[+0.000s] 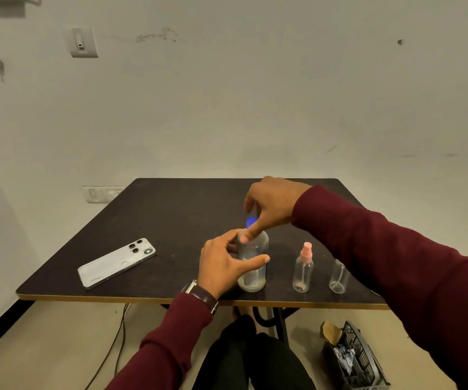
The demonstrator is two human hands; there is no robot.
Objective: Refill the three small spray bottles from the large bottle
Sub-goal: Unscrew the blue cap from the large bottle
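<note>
Left hand (224, 266) wraps big bottle (253, 266), right hand (269, 206) pinches blue cap (252, 221); jerky twist could tip bottle into nearby sprayer (303, 270), spilling liquid

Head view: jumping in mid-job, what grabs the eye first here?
Both hands meet on the large bottle near the front edge of the dark table: the left hand wraps its body, and the right hand pinches its blue cap. Right of it stand a small spray bottle with a pink top and another clear small bottle. A white phone lies at left.
</note>
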